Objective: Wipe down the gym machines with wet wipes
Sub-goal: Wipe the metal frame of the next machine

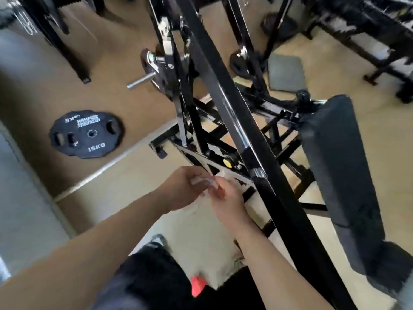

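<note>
view: i look down through the head camera at two bare hands meeting in front of a black machine frame.
wet wipe (203,181): a pale, crumpled sheet held in the air between both hands, touching no part of the machine; motion blur hides its edges.
left hand (184,190): fingers curled, pinching the wipe's left side.
right hand (226,203): fingers curled in toward the left hand, thumb and fingertips clamped on the same sheet.
diagonal beam (225,104): the glossy black bar nearest the hands; its long axis runs from far upper left down to near lower right.
key relation: the beam lies just right of and beyond the wipe, and the right hand is the nearer one, its wrist almost beside the bar.
lower brace (237,173): a flat frame member directly past the fingertips, with a yellow knob (227,163) just above it.
back pad (335,166): dark upholstery, well apart to the right.
weight plate (86,134): flat on the floor, well apart to the left.
step, as i judge it: unfolding or readying the wipe; no surface contact yet.
next move calls for: a short reach right, then strokes along the beam's axis.
</note>
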The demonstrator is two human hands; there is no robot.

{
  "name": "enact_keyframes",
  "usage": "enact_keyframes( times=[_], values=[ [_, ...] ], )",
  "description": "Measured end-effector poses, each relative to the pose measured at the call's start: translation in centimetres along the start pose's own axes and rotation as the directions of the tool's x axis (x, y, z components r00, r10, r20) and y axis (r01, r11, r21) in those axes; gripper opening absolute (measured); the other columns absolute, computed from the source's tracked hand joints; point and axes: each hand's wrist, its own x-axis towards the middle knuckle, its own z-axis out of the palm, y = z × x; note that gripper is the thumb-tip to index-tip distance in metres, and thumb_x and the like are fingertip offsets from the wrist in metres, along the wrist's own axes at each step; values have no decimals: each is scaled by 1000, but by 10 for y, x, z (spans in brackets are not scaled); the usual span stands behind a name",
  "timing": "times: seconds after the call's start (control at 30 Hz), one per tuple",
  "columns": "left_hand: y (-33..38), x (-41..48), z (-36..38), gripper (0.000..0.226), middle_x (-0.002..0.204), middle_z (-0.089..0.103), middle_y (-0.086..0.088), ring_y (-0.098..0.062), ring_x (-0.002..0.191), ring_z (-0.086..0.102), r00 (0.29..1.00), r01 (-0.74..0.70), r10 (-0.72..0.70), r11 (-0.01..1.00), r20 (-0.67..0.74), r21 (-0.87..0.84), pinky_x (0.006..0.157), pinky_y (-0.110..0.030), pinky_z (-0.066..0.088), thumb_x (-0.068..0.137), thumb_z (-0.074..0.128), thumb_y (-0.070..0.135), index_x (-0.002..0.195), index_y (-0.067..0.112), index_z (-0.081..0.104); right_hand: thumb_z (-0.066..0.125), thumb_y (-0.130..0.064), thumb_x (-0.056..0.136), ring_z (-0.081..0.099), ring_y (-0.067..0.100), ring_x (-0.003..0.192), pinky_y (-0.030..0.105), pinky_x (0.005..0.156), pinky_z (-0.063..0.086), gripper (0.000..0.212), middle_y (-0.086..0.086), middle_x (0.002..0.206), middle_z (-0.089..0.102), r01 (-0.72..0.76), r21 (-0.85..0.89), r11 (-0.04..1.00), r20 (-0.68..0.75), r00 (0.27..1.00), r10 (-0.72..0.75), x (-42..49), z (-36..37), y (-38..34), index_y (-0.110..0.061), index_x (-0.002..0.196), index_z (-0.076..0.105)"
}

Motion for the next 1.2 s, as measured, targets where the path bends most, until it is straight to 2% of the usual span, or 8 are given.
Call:
enact_keyframes(
  times=[0.27, 0.43, 0.6, 0.7, 0.8, 0.9, 1.07, 1.2],
  values=[
    [-50, 77, 10, 8, 97, 68, 12, -3, 88, 60, 999, 36, -38, 984, 8, 172, 70, -13, 42, 96, 65, 24, 100, 28, 69, 67, -40, 97, 55, 11, 52, 35, 59, 50, 26, 10, 60, 59, -123, 65, 990, -112, 985, 129, 42, -5, 31, -19, 84, 59],
    [-81, 129, 32, 7, 90, 71, 5, -7, 77, 66, 998, -24, 10, 980, 68, 200, 66, -21, 53, 97, 61, 23, 99, 24, 68, 69, -41, 91, 71, 22, 76, 50, 82, 59, 26, 5, 76, 74, -168, 124, 978, -225, 955, 193, 77, 8, 76, -16, 84, 69],
    [-112, 179, 56, 15, 86, 67, 7, -14, 81, 67, 960, -217, 174, 958, 218, 190, 74, -39, 58, 96, 59, 24, 84, 31, 64, 60, -40, 101, 53, 6, 60, 16, 55, 42, 42, 4, 64, 58, -78, -21, 997, -579, 813, 52, 98, 28, 115, -6, 75, 55],
    [-141, 215, 77, 10, 90, 66, 5, -18, 84, 64, 865, -502, 463, 807, 193, 311, 78, -42, 58, 96, 55, 24, 94, 28, 64, 60, -39, 101, 51, 3, 59, 12, 54, 37, 42, -4, 57, 49, -55, -143, 988, -702, 710, -62, 119, 45, 154, -13, 70, 49],
    [-152, 258, 107, 35, 127, 64, -7, -28, 123, 55, 535, -799, 799, 373, 274, 473, 110, -37, 41, 97, 58, 23, 129, 11, 63, 61, -48, 99, 55, 14, 58, 30, 57, 47, 41, -3, 59, 56, 0, -139, 990, -787, 607, -111, 138, 65, 200, -19, 71, 52],
    [-158, 291, 135, 44, 127, 67, -11, -34, 126, 55, 315, -836, 858, 48, 405, 547, 115, -46, 34, 97, 58, 32, 131, 5, 64, 65, -44, 98, 56, 19, 58, 38, 61, 49, 38, -5, 62, 56, 79, -165, 983, -874, 450, -183, 145, 73, 239, -21, 71, 52],
    [-173, 302, 147, 50, 135, 63, -9, -32, 133, 51, 251, -763, 914, -17, 320, 646, 120, -45, 30, 98, 51, 43, 132, 8, 65, 64, -43, 97, 63, 15, 75, 43, 72, 53, 30, -10, 72, 61, 37, -260, 965, -911, 322, -258, 140, 72, 266, -22, 76, 57],
    [-162, 292, 145, 59, 137, 61, 1, -24, 135, 46, 386, -734, 840, 28, 382, 679, 124, -42, 22, 95, 38, 55, 134, 19, 63, 68, -26, 98, 64, 17, 82, 35, 78, 51, 19, -5, 82, 68, 14, -375, 927, -919, 125, -373, 118, 58, 253, -15, 82, 67]
  ],
)
